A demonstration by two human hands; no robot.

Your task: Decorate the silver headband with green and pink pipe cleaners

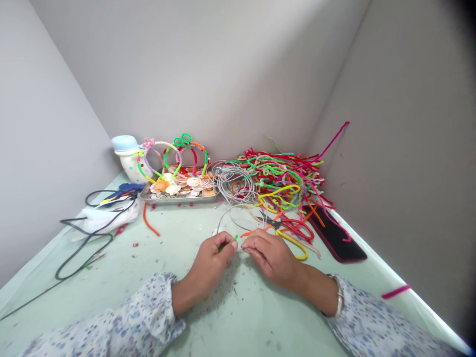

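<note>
My left hand rests on the pale green table with its fingers pinched on a short green pipe cleaner. Close beside it, my right hand is curled, its fingertips closed on the near end of an orange pipe cleaner that runs back toward the pile. A thin grey wire hoop lies just beyond both hands. The two hands almost touch at the fingertips.
A heap of coloured pipe cleaners fills the back right corner, with a dark phone beside it. A metal tray of shells holds wrapped headbands; a white jar, a blue glue gun and black cable lie at left.
</note>
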